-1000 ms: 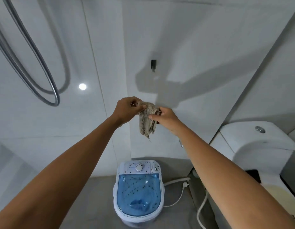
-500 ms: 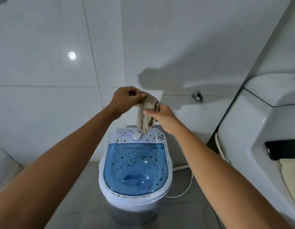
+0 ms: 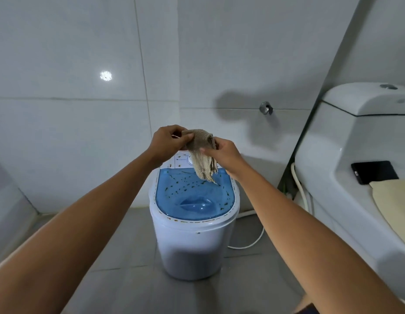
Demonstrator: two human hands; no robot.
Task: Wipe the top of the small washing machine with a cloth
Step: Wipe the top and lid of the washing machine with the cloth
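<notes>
Head view: two hands, left hand (image 3: 167,141) and right hand (image 3: 223,152), grip one cloth (image 3: 202,155) above one washing machine (image 3: 192,223).

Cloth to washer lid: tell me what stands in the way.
Nothing visible. Left hand and right hand hold the cloth in the air over the blue lid, which carries only dark specks.
</notes>
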